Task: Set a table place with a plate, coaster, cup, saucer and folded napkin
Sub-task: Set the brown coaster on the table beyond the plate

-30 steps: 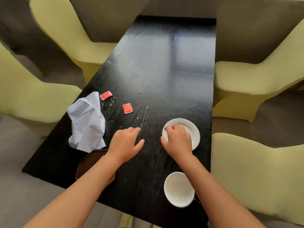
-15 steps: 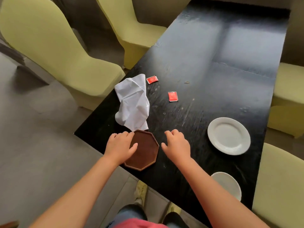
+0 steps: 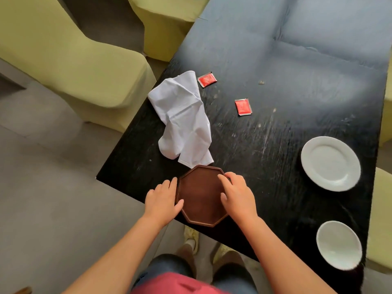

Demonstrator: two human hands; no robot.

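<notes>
With your left hand (image 3: 163, 200) and right hand (image 3: 237, 194) loosely cupping the brown coaster (image 3: 200, 195), lifting could drag the napkin (image 3: 184, 117) corner

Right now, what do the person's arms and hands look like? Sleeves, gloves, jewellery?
Both forearms are bare up to the frame edge, no sleeves showing. The left hand and right hand wear no gloves; no rings, watch or bands are visible. A red-pink garment and dark trousers show at the bottom edge.
</notes>
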